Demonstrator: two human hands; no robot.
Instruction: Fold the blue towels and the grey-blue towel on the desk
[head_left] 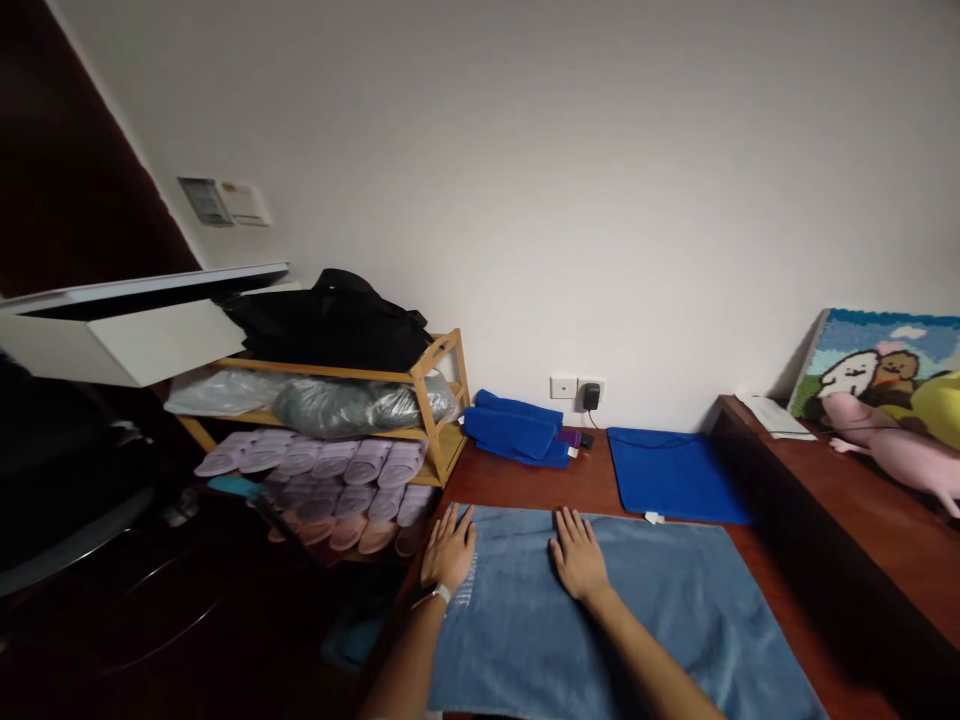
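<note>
Both hands are flat, palm down, on a light blue towel (pixel 615 620) that's spread over the reddish-brown worktop (pixel 525 480) and covers most of the near part of it. The left hand (pixel 448 552) sits at the towel's far left corner, fingers (pixel 450 522) stretched out and slightly fanned, not gripping anything, with a pale band on that wrist. The right hand (pixel 577 558) rests a bit further in along the same far edge, fingers (pixel 571 522) also straight and a little spread, just pressing on the cloth. The two hands are near each other but not touching. Behind the towel there's a darker blue mat (pixel 675 475) lying flat just past its far edge, and to the left of that a stack of folded blue cloths (pixel 514 428) against the wall, below a wall socket with a black charger (pixel 591 396) plugged in. Off the left end of the worktop stands a wooden rack (pixel 442 400) with rows of lilac slippers (pixel 337 465) low down, bagged stuff in the middle and a black bag (pixel 330 320) on top. Over on the right, a raised ledge carries a pink plush toy (pixel 900 450) and a cartoon rug picture (pixel 877 365) leaning on the wall.
</note>
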